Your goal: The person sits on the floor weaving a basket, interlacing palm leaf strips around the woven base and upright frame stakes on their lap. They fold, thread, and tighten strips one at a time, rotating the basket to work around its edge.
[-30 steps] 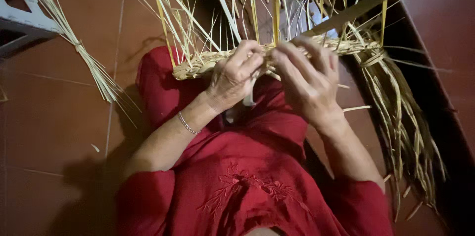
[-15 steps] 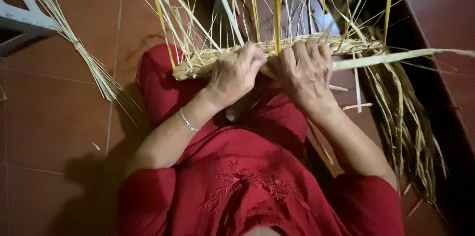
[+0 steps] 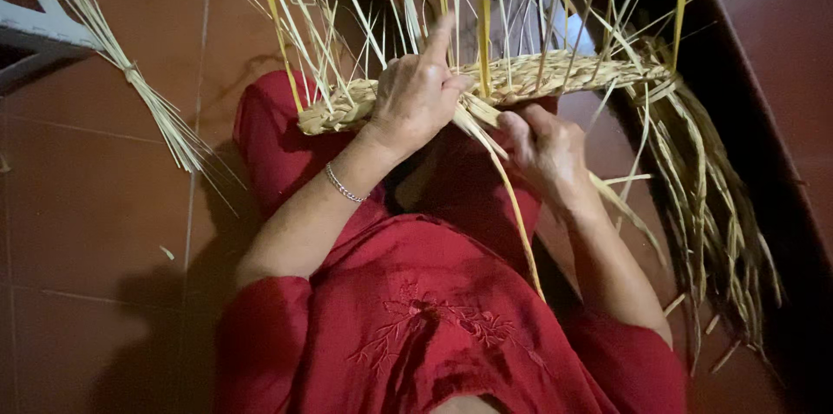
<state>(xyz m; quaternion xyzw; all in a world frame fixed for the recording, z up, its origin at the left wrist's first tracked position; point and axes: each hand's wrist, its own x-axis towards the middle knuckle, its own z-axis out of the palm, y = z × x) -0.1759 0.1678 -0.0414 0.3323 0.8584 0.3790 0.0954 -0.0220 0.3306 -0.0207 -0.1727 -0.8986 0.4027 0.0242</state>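
Nearest the camera, a red embroidered garment (image 3: 416, 327) covers the seated person's lap and knees, which prop the work at a handy height. Above it the right hand (image 3: 542, 149) pinches a long pale straw strand (image 3: 512, 206) that trails down across the lap, apparently keeping it taut. The left hand (image 3: 416, 93), a silver bracelet (image 3: 344, 184) at its wrist, clamps onto the braided straw band (image 3: 538, 75) with its forefinger raised, steadying the braid across the knees. Upright loose stalks (image 3: 482, 6) crowd the far edge and partly hide both hands' fingers. A tied straw bundle (image 3: 139, 84) lies well apart on the reddish tiled floor (image 3: 78, 232).
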